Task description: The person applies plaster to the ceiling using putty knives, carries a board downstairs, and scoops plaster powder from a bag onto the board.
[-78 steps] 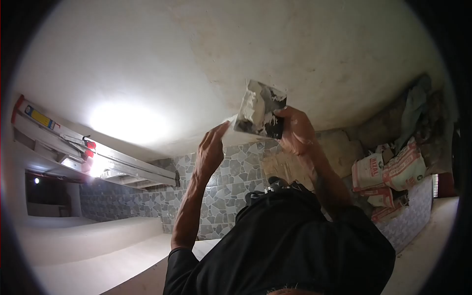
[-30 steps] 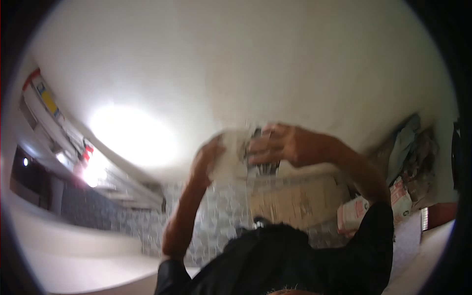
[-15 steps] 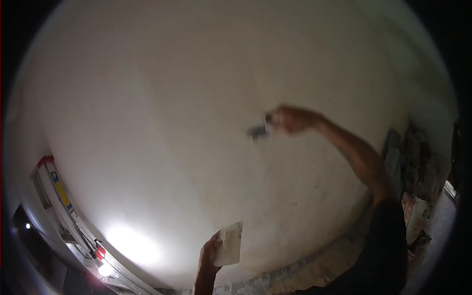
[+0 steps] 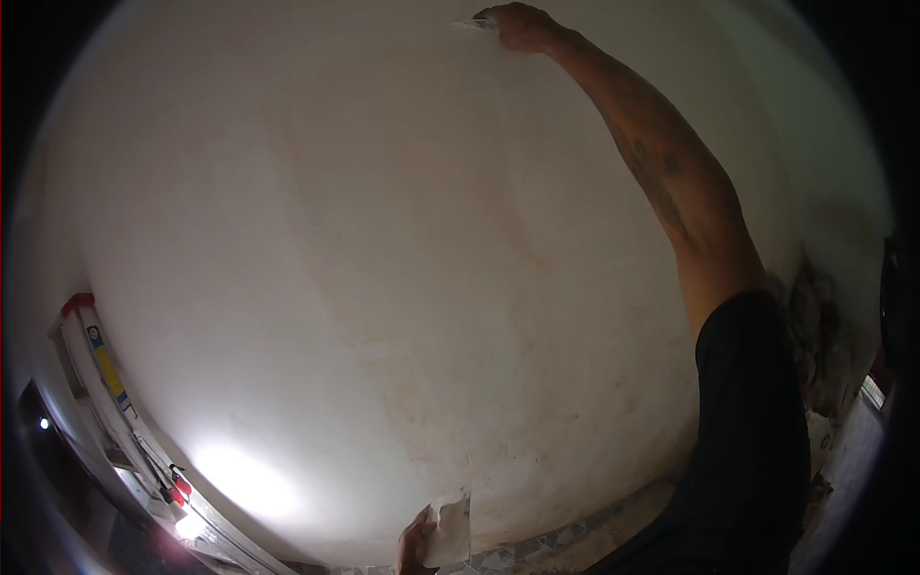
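High on the pale wall, my right hand is closed round a putty knife, whose blade lies at the wall surface. My right arm is stretched far up. Low in the view, my left hand grips a flat plate by its left side. Some light putty shows on the plate. The wall between the two hands has faint brownish patches and vertical bands.
A ladder leans at the left, with a bright lamp near its lower part. Patterned stone-look floor shows at the bottom. Dark cloth-like material and part of a sack are at the right.
My right hand has risen with the putty knife to the top of the view. My left hand and the plate appear lower. Earlier, both hands were together at the plate.
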Tool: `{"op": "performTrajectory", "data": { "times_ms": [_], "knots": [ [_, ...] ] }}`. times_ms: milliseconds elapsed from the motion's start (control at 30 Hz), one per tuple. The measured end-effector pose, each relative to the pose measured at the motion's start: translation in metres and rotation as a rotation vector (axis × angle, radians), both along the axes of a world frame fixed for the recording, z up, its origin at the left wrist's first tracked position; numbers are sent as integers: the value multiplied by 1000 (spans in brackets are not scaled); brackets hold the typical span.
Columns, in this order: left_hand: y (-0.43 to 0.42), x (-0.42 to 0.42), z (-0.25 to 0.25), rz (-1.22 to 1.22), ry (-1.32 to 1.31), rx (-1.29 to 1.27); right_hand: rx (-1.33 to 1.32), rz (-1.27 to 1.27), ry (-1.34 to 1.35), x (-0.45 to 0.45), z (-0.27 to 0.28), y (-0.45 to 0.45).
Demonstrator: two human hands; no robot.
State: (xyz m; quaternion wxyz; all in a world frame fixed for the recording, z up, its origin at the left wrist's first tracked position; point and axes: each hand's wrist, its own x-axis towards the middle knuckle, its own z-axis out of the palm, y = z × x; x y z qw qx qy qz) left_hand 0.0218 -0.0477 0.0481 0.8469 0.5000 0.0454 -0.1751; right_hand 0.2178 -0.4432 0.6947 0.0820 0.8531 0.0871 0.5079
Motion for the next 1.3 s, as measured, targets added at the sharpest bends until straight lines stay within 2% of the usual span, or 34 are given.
{"op": "performTrajectory", "data": {
  "times_ms": [67,167,333,467,500,567,667,733,800,1000,1133,1200,1267,1300],
  "knots": [
    [2,6,-13,-3,17,3,-118,-69,-50,25,4,-12],
    [5,19,-24,-3,42,11,-53,-52,-15,2,-18,0],
    [7,34,-33,-19,87,13,-6,-1,-74,15,-38,-9],
    [13,46,-42,-55,122,-3,-93,199,-97,19,-87,-15],
    [13,48,-44,-70,131,-14,-138,128,-147,19,-103,-14],
    [17,52,-46,-133,132,-41,-223,-8,-234,22,-143,-13],
    [24,57,-49,-236,77,-23,-212,7,-210,19,-206,-11],
    [29,54,-57,-242,42,75,-209,15,-303,31,-268,-17],
    [27,50,-47,-263,89,25,-194,41,-360,40,-321,-21],
    [52,43,-90,-209,164,8,-82,51,-263,33,-467,-12],
    [51,38,-81,-186,216,28,-20,81,-230,34,-573,-4],
    [58,38,-108,-222,26,216,8,73,-196,34,-630,4],
    [59,38,-106,-222,51,200,51,66,-150,32,-678,18],
    [49,39,-84,-199,171,91,60,77,-122,32,-703,21]
  ]
}}
